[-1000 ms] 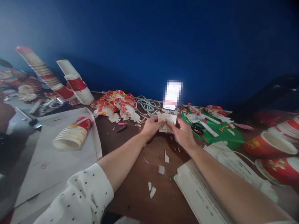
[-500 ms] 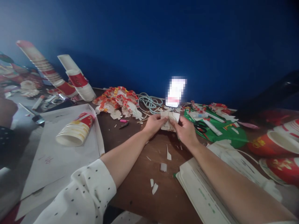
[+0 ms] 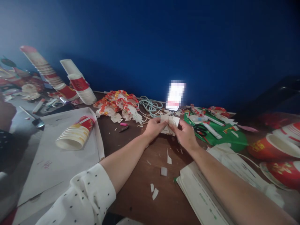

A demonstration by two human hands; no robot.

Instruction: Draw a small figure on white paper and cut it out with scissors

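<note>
While the left hand and the right hand both pinch a small white paper piece, it sits just above the brown tabletop, in front of a lit phone. The step in hand looks like two-handed holding or pressing; whether the paper is being folded, I cannot tell. The next move seems to call for light, even pressure, clear of the black-handled scissors beside the right hand.
</note>
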